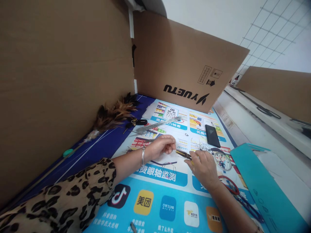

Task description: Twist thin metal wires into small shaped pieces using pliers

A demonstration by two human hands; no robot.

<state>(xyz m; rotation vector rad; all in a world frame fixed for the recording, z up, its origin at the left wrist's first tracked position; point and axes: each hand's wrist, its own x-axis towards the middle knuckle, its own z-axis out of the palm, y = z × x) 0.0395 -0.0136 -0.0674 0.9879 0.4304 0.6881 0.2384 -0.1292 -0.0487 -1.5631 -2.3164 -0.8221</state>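
Two hands meet mid-poster. Your left hand [161, 146] is pinched shut, with thumb and fingertips [170, 144] closed on a wire piece too small to see properly, right at the nose of the pliers [184, 154]. Your right hand [204, 168] is wrapped around the pliers' handles, nose pointing left at that pinch; I can't tell whether the jaws bite anything. My read on the wire piece: near weightless, springy, kinks easily and slick between bare fingers, so hold it close to the pliers' tip and keep the free length short or it will whip and twist. The pliers look rigid and light for one hand; grip them low on the handles for leverage. Just below the hands a thin wire loop [170, 164] lies on the printed poster [155, 200]. A bundle of straight metal rods [157, 124] sits beyond your left hand, with a feather duster [114, 116] to its left. A black phone [212, 135] and wire rings [223, 160] lie right of the pliers. Cardboard walls [184, 64] stand behind.
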